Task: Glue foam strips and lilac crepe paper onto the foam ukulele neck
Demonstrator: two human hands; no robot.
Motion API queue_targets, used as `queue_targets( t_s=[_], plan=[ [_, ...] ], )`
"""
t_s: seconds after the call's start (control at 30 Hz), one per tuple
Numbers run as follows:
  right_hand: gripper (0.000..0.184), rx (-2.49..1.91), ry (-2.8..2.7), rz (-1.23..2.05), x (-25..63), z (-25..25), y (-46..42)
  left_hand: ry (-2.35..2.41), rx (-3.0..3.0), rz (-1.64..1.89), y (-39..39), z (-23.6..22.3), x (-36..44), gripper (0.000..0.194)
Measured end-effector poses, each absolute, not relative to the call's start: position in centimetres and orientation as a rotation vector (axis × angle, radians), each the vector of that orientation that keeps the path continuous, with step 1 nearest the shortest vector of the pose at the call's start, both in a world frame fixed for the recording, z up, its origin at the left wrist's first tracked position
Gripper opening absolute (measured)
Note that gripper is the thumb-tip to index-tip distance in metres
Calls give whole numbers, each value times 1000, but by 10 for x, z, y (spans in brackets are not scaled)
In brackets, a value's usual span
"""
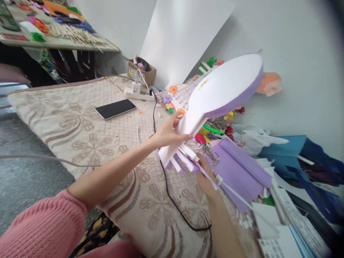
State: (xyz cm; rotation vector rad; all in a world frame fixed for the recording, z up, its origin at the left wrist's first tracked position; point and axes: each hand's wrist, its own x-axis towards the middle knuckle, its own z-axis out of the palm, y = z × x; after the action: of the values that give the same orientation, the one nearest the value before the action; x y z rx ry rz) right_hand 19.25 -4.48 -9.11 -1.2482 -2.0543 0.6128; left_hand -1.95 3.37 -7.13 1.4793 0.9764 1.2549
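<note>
My left hand point(168, 132) grips the narrow neck of a white foam paddle-shaped piece point(223, 87) with a purple edge, holding it tilted up over the mat. Its lower end splits into several white and purple strips point(182, 159). My right hand point(205, 177) is below those strips, fingers pinched on a thin purple strip point(208, 175), with a white glue-gun cable and plug point(236, 195) running past the wrist. Scissors point(211, 154) lie on purple foam sheets point(239, 168) just beyond my right hand.
A beige patterned mat point(80, 125) carries a black phone point(115, 108), a white power strip point(135, 94) and a black cable point(172, 193). Colourful craft flowers point(172, 98) and a cardboard box point(142, 71) sit at the wall. Paper stacks point(285, 229) lie at right; a cluttered table point(53, 32) is far left.
</note>
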Motion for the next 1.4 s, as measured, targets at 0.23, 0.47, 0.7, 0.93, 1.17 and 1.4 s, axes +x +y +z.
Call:
queue_targets(
  t_s=[0.23, 0.47, 0.7, 0.93, 1.17, 1.4],
  plan=[
    [48, -1192, -2006, 723, 193, -93, -42, 987, 1472, 1242, 34, -71, -21, 106],
    [50, -1233, -2029, 714, 193, -91, -43, 970, 1449, 1254, 34, -71, -20, 104],
    [38, -1238, -2084, 611, 195, -96, -43, 968, 1478, 1286, 34, -75, -19, 104],
    [36, -1245, -2129, 557, 200, -105, -41, 954, 1482, 1297, 34, -76, -19, 104],
    [36, -1238, -2143, 531, 201, -107, -40, 981, 1467, 1284, 33, -76, -17, 105],
    [36, -1240, -2150, 512, 201, -107, -41, 976, 1473, 1295, 33, -77, -17, 101]
  ],
)
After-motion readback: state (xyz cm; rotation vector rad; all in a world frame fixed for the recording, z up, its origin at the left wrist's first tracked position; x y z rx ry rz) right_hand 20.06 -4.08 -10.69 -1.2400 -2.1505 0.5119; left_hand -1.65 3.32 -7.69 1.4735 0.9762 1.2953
